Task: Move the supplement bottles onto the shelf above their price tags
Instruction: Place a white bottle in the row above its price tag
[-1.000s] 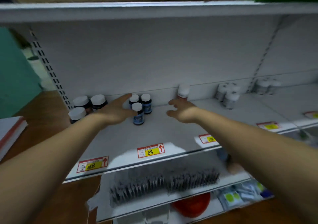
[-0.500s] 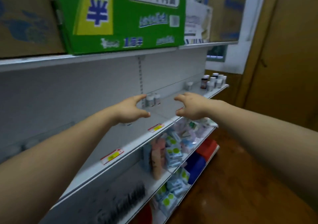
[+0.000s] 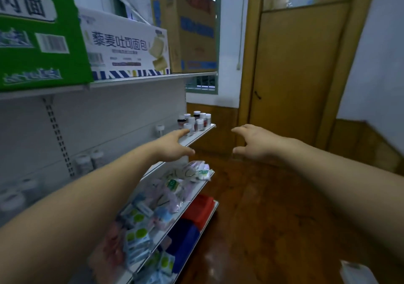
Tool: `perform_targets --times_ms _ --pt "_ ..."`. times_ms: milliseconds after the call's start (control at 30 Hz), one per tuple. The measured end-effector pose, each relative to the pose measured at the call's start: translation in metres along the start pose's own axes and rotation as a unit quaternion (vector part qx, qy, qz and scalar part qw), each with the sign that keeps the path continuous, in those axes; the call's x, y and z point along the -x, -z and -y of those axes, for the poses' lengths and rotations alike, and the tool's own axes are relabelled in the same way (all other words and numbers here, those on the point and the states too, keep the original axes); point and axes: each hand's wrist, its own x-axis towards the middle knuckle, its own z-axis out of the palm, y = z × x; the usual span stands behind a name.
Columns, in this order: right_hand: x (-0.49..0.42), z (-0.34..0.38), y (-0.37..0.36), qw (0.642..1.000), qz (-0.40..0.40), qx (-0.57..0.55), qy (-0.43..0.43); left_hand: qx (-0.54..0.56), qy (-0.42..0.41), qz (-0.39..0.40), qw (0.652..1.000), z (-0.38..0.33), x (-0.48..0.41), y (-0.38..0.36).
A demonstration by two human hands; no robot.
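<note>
Shelf (image 3: 203, 133) front: left grip (image 3: 172, 146), right grip (image 3: 255, 146) spread, empty.

Both my arms are bare; my left forearm (image 3: 87, 196) shows broad at the lower left corner and narrows evenly toward the wrist; my right forearm (image 3: 328, 174) has the same long taper from the right edge; the surface of both reads smooth and even, with little detail; my left hand (image 3: 172, 147) and right hand (image 3: 254, 145) are bare as well; the fingers (image 3: 182, 133) look short and rounded at the tips, their outlines softened by blur; nails and knuckle creases are too blurred to make out.
</note>
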Motion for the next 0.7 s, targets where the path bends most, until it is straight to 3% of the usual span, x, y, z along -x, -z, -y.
perform_targets --times_ms 267,700 --pt "-0.097 -0.073 -0.043 1.0 0.017 -0.001 -0.002 -0.003 0.021 0.007 1.0 0.022 -0.131 -0.022" --pt "-0.338 -0.16 -0.088 0.997 0.059 -0.048 -0.006 0.099 0.108 -0.005 0.989 0.089 -0.365 -0.049"
